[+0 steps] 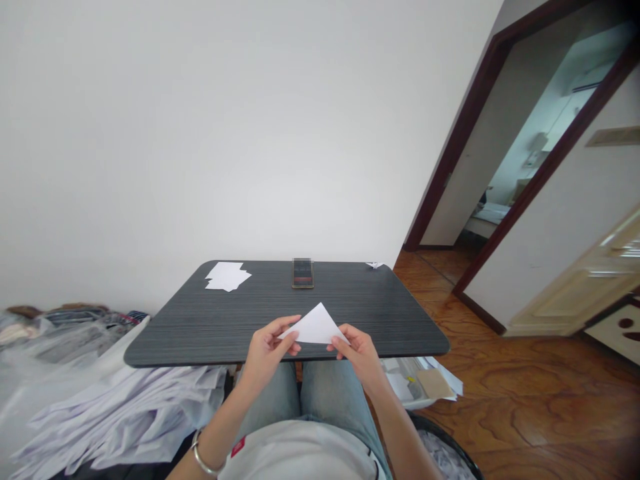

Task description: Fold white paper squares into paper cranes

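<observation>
Closest in, over the jeans (327,387), and straight to the action: pinching a white paper triangle (316,327) by 2 corners, right above the near part of the counter (200,333). With the left hand (270,343) nipping the left corner, thumb on top, fingers curled beneath; with the right hand (357,350) matching it on the right corner, thumb on top again. Narrow in each grip, with only paper between thumb and fingers. Pointing the tip away, long edge toward the body, and looking very much like mid-fold, a diagonal crease probably made, though too fine to confirm from here. Likely calling next for steady pinches, corners kept even and a firm press along the edge, perhaps down on the counter for support. Further out, on to a phone (303,275) near the far edge, then across to overlapping white sheets (226,276) at far left and a small folded paper (374,265) at far right. Beyond it all, up against a pale wall (300,133).
</observation>
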The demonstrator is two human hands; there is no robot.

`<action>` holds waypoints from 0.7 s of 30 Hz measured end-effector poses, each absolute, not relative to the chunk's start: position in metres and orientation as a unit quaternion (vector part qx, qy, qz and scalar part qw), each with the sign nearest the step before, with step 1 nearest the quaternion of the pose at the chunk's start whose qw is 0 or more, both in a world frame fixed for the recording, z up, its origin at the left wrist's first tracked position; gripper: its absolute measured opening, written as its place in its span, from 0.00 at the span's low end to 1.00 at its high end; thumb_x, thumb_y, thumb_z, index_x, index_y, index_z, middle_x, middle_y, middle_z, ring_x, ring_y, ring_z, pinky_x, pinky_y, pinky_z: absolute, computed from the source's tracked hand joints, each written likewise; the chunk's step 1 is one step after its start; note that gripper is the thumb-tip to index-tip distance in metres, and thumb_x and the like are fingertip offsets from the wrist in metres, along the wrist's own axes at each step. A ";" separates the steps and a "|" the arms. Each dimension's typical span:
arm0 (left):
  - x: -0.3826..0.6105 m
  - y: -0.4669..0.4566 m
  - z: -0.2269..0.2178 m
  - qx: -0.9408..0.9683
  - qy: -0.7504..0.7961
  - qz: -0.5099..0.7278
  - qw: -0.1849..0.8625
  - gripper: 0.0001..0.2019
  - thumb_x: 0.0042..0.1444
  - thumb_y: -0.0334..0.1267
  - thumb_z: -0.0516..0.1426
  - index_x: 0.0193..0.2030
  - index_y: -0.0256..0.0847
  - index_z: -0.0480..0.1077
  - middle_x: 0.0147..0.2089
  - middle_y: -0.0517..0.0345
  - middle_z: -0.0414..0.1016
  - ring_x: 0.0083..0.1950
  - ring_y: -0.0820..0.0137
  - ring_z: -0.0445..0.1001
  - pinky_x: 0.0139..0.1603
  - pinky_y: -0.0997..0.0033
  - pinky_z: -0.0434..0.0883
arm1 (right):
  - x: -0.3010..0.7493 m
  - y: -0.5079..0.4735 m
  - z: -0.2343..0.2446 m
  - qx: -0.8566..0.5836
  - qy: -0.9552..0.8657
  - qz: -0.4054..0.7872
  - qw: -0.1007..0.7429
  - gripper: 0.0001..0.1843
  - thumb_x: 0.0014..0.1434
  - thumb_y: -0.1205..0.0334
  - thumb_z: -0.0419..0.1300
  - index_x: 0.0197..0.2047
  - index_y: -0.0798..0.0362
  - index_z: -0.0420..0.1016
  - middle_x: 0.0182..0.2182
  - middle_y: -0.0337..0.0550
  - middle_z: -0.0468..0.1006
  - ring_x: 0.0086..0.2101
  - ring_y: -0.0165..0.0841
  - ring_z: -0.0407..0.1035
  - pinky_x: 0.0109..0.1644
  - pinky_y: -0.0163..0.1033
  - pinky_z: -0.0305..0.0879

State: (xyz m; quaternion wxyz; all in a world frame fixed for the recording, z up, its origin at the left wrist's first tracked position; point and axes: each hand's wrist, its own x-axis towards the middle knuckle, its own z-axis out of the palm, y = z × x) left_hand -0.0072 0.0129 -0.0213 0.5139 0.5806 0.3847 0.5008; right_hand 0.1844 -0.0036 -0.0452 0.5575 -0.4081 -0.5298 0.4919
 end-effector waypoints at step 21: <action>-0.009 0.013 -0.022 0.638 0.349 0.400 0.557 0.17 0.48 0.42 0.59 0.44 0.39 0.74 0.44 0.50 0.75 0.34 0.68 0.71 0.32 0.74 0.67 | 0.185 -0.005 -0.039 -0.394 -0.659 0.315 0.558 0.06 0.54 0.63 0.56 0.28 0.50 0.73 0.44 0.46 0.72 0.46 0.40 0.65 0.51 0.45 0.56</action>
